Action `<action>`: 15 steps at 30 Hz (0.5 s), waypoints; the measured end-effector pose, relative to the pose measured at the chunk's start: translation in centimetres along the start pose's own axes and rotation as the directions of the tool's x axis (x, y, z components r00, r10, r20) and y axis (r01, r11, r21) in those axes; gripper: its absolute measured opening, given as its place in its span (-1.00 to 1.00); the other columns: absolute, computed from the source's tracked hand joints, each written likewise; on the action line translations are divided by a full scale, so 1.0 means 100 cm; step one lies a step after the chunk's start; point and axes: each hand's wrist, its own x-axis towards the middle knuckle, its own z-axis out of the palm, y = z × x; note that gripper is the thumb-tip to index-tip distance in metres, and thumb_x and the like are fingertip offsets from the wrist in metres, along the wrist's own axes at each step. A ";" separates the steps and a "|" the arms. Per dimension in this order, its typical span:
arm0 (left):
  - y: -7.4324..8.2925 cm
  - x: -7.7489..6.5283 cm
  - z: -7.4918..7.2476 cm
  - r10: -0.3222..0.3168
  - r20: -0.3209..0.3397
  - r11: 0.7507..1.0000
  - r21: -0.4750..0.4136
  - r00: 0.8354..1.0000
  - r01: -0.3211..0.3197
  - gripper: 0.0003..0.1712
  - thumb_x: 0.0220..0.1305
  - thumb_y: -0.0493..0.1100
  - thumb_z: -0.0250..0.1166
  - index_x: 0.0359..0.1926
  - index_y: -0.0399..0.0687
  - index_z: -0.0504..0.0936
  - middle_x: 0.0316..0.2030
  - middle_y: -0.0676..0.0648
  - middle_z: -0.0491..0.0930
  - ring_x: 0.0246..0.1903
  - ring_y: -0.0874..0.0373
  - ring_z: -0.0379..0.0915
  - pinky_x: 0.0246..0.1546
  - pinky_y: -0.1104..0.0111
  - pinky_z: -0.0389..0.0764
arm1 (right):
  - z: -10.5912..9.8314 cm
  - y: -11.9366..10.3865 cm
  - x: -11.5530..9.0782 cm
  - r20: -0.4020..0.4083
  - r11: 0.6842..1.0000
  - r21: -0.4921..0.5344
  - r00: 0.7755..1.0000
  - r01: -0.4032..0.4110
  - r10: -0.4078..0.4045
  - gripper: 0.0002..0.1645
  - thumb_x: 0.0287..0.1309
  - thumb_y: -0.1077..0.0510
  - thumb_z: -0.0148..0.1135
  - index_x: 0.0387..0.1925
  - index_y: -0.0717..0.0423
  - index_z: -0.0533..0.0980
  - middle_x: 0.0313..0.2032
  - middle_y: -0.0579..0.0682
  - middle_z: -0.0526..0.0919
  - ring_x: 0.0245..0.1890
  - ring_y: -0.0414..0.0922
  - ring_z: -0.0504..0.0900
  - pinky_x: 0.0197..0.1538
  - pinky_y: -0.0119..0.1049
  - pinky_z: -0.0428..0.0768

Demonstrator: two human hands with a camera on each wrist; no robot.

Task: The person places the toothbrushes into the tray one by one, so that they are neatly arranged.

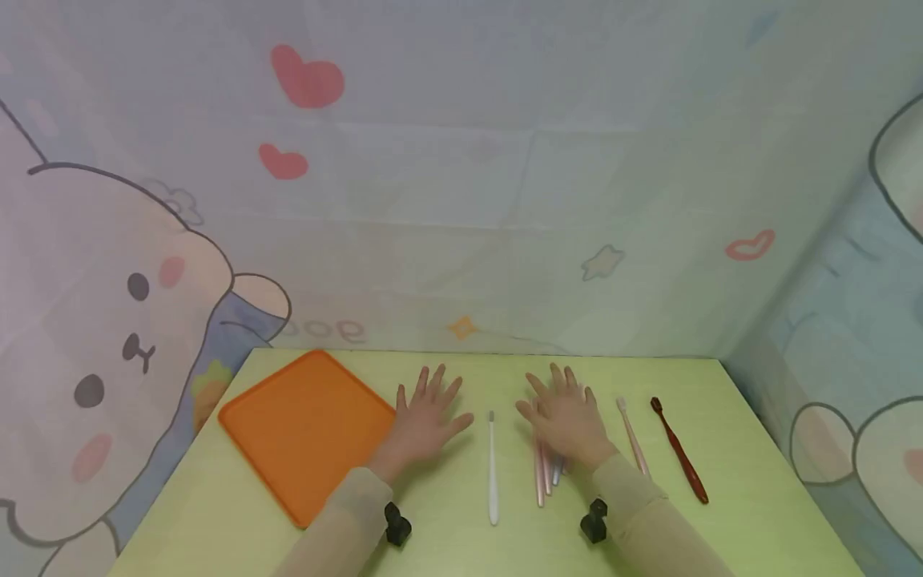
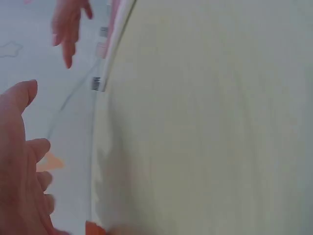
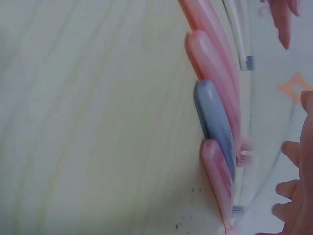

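Beige sleeves (image 1: 634,493) extend over the table (image 1: 447,533) to a spread left hand (image 1: 421,422) beside an orange tray (image 1: 306,433) and a spread right hand (image 1: 566,417) above pink and blue toothbrushes (image 1: 539,478), with a white toothbrush (image 1: 493,473) lying between the hands and a brown toothbrush (image 1: 680,451) farther right.

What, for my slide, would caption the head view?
Left hand and right hand spread over a table, white toothbrush between, orange tray left.
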 end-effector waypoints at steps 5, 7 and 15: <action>-0.017 -0.022 -0.031 0.011 -0.010 0.962 -0.273 1.000 -0.013 -0.15 0.60 0.27 0.16 0.66 -0.10 0.27 0.68 -0.26 0.03 0.60 -0.30 0.07 0.51 -0.30 0.14 | -0.015 0.011 -0.008 0.011 0.994 0.107 1.000 0.019 -0.021 -0.11 0.60 -0.45 -0.17 0.64 0.01 0.31 0.61 0.35 0.17 0.61 0.41 0.05 0.43 0.51 0.25; -0.028 -0.033 -0.044 -0.025 -0.045 0.935 -0.354 0.999 0.007 -0.20 0.60 0.16 0.23 0.63 -0.15 0.32 0.65 -0.28 0.10 0.55 -0.33 0.17 0.48 -0.26 0.25 | -0.026 0.016 -0.013 0.019 0.989 0.143 1.000 0.022 -0.025 -0.13 0.62 -0.41 -0.14 0.61 0.06 0.34 0.59 0.35 0.22 0.60 0.41 0.10 0.43 0.50 0.26; -0.090 -0.098 -0.085 -0.227 -0.206 0.872 -0.478 0.952 0.105 -0.22 0.52 -0.03 0.38 0.58 -0.28 0.37 0.55 -0.34 0.31 0.52 -0.37 0.21 0.46 -0.25 0.30 | -0.062 0.052 -0.039 0.017 0.963 0.270 1.000 0.012 -0.017 -0.20 0.62 -0.32 0.00 0.56 0.13 0.41 0.49 0.31 0.43 0.46 0.38 0.40 0.40 0.41 0.37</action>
